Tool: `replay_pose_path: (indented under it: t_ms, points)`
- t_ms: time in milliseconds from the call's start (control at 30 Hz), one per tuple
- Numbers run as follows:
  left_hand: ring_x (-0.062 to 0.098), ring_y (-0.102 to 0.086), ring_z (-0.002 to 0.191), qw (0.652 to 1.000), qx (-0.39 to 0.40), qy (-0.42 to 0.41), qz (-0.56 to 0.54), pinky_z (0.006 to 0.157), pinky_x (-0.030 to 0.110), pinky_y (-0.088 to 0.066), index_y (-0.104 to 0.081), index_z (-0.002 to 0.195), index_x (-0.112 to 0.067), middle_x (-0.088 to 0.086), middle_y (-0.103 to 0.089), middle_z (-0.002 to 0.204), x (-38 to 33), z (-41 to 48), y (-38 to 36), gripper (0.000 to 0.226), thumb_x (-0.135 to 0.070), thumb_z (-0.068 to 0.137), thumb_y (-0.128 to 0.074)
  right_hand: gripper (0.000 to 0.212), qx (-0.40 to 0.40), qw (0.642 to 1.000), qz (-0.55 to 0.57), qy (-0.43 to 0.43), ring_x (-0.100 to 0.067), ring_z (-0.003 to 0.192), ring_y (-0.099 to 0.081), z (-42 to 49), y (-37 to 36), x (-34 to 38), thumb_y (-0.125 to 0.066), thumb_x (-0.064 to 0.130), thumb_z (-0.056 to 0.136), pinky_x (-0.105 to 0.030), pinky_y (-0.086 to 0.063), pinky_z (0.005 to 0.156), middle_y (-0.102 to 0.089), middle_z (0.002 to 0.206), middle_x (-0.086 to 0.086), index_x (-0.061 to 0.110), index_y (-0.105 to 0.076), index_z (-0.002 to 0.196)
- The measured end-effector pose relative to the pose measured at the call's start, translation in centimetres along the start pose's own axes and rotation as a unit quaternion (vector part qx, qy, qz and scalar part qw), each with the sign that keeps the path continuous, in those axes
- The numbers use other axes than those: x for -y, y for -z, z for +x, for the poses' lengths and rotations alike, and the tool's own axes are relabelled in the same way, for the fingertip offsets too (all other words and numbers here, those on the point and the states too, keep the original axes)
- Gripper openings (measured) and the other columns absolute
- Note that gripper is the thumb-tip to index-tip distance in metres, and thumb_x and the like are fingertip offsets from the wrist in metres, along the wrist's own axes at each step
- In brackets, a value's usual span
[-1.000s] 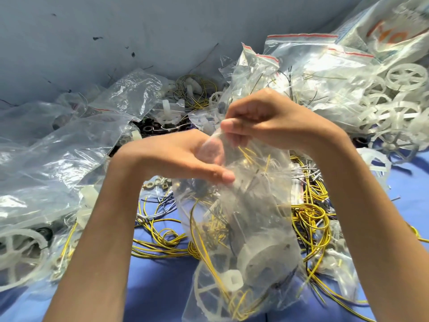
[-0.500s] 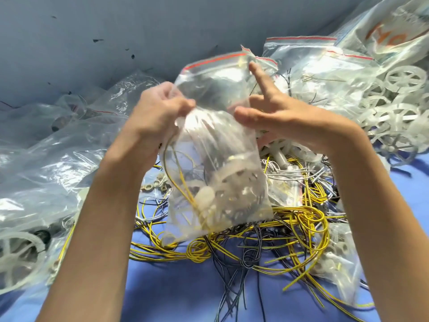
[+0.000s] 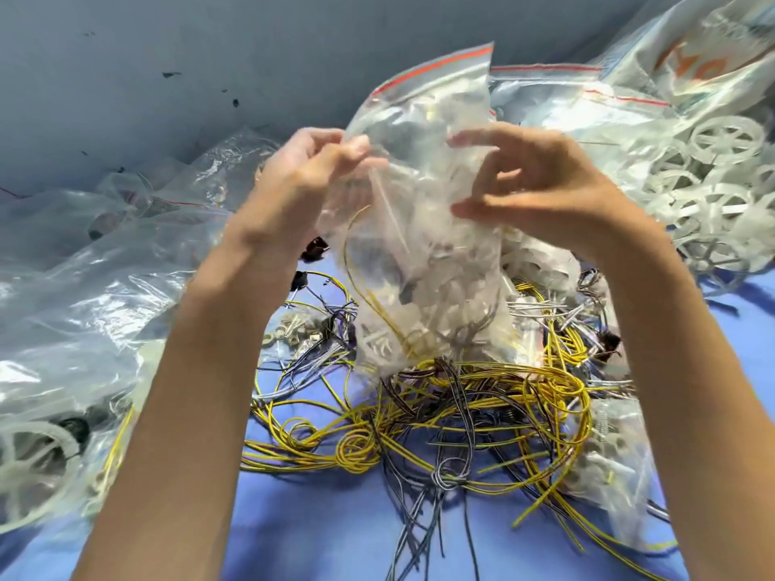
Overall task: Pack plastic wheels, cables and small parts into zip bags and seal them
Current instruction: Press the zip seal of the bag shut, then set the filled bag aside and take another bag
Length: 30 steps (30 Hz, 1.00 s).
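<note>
I hold a clear zip bag point(image 3: 423, 228) upright above the table, its red-striped top edge pointing up. Inside are white plastic parts, a wheel and a yellow cable. My left hand point(image 3: 302, 182) pinches the bag's left side below the zip. My right hand point(image 3: 541, 190) curls around the bag's right side, thumb and fingers against the plastic. Under the bag lies a tangle of yellow and grey cables point(image 3: 453, 413) on the blue surface point(image 3: 318, 530). Small white parts point(image 3: 293, 329) lie beside my left forearm.
Crumpled clear bags point(image 3: 92, 287) cover the left, with a white wheel point(image 3: 33, 459) at the lower left. Filled zip bags point(image 3: 595, 98) and a heap of white wheels point(image 3: 713, 174) sit at the right. A grey wall point(image 3: 209, 56) stands behind.
The bag has been raised from the cable pile and turned upright, zip end up. Both hands moved up with it and shifted their hold to its sides.
</note>
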<state>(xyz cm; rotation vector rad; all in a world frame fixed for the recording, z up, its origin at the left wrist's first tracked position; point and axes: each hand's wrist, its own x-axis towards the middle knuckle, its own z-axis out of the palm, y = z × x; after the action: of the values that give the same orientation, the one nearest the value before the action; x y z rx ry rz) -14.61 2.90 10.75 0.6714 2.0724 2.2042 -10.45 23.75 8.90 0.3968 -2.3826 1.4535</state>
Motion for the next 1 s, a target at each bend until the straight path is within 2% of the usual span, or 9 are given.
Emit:
replay_pose_path:
  t_ms: [67, 167, 333, 400, 533, 700, 800, 900, 1000]
  points:
    - [0.01, -0.063, 0.078, 1.0, 0.015, 0.001, 0.017, 0.081, 0.026, -0.052, -0.056, 0.105, -0.008, 0.007, -0.066, 0.097, 0.0, 0.2, -0.3, 0.018, -0.016, 0.09, -0.06, 0.026, -0.03, 0.999, -0.027, 0.011, -0.012, 0.06, -0.054, -0.1, 0.1, 0.2, -0.074, 0.002, 0.078, -0.026, -0.042, 0.06, -0.054, 0.068, -0.009, 0.02, -0.067, 0.094]
    - [0.005, -0.061, 0.08, 0.998, 0.014, 0.027, 0.057, 0.078, 0.023, -0.051, -0.052, 0.109, -0.016, 0.001, -0.063, 0.102, 0.2, 0.4, -0.1, 0.014, -0.019, 0.095, -0.052, 0.019, -0.137, 0.984, -0.109, 0.028, -0.016, 0.061, -0.055, 0.1, -0.3, 0.5, -0.063, 0.001, 0.079, -0.031, -0.043, 0.062, -0.058, 0.066, -0.005, 0.02, -0.066, 0.077]
    - [0.006, -0.063, 0.08, 0.993, 0.008, 0.058, 0.101, 0.08, 0.026, -0.047, -0.049, 0.091, -0.026, -0.007, -0.061, 0.098, 0.8, 0.4, 0.9, 0.007, -0.025, 0.098, -0.047, 0.029, -0.463, 0.851, -0.247, 0.011, -0.011, 0.072, -0.062, 0.7, 1.0, 1.5, -0.057, 0.018, 0.082, -0.018, -0.046, 0.069, -0.061, 0.08, 0.005, 0.011, -0.062, 0.11]
    - [0.006, -0.064, 0.079, 0.991, 0.023, 0.067, 0.109, 0.081, 0.027, -0.047, -0.05, 0.09, -0.026, -0.007, -0.061, 0.098, 0.8, 0.2, 0.8, 0.008, -0.024, 0.098, -0.047, 0.06, -0.391, 0.86, -0.316, -0.085, -0.023, 0.098, -0.061, 0.4, 1.8, 0.7, -0.06, 0.021, 0.085, -0.017, -0.041, 0.082, -0.063, 0.106, -0.011, 0.005, -0.037, 0.138]
    - [0.009, -0.066, 0.087, 0.987, 0.054, 0.079, 0.133, 0.09, 0.03, -0.046, -0.052, 0.093, -0.026, -0.003, -0.064, 0.107, 1.2, -0.1, 0.5, 0.006, -0.027, 0.097, -0.047, 0.087, -0.182, 0.875, -0.347, -0.284, -0.04, 0.144, -0.005, 0.0, 1.5, -1.4, -0.051, 0.034, 0.095, -0.041, -0.01, 0.116, 0.0, 0.154, -0.03, 0.016, 0.015, 0.15]
    - [0.006, -0.063, 0.085, 0.981, 0.073, 0.087, 0.16, 0.089, 0.026, -0.044, -0.053, 0.101, -0.02, 0.002, -0.062, 0.116, 1.3, -0.3, 0.5, 0.009, -0.026, 0.098, -0.046, 0.058, -0.075, 0.874, -0.389, -0.28, -0.047, 0.143, 0.004, 0.4, 1.8, -2.2, -0.031, 0.039, 0.102, -0.046, -0.003, 0.117, 0.015, 0.151, -0.033, 0.029, -0.005, 0.152]
    - [0.006, -0.063, 0.086, 0.978, 0.075, 0.087, 0.172, 0.087, 0.023, -0.045, -0.053, 0.109, -0.016, 0.003, -0.063, 0.118, 1.4, -0.3, 0.5, 0.016, -0.025, 0.098, -0.046, 0.077, -0.026, 0.892, -0.348, -0.288, -0.044, 0.144, -0.004, 0.1, 2.0, -2.4, -0.023, 0.073, 0.084, -0.048, -0.006, 0.118, 0.009, 0.155, -0.027, 0.036, -0.006, 0.151]
    - [0.007, -0.064, 0.087, 0.977, 0.079, 0.087, 0.179, 0.084, 0.021, -0.045, -0.054, 0.113, -0.014, 0.003, -0.064, 0.118, 1.4, -0.3, 0.4, 0.021, -0.026, 0.098, -0.046, 0.101, -0.032, 0.897, -0.346, -0.271, -0.038, 0.144, -0.014, -0.3, 2.0, -2.6, -0.039, 0.084, 0.066, -0.044, -0.015, 0.117, -0.009, 0.155, -0.024, 0.034, -0.013, 0.15]
    - [0.005, -0.064, 0.083, 0.974, 0.093, 0.089, 0.185, 0.078, 0.017, -0.044, -0.055, 0.115, -0.013, 0.001, -0.065, 0.116, 1.6, -0.4, 0.2, 0.023, -0.026, 0.098, -0.046, 0.082, -0.086, 0.904, -0.357, -0.221, -0.033, 0.125, -0.043, -0.5, 2.1, -3.1, -0.067, 0.061, 0.073, -0.037, -0.037, 0.1, -0.044, 0.134, -0.02, 0.026, -0.037, 0.141]
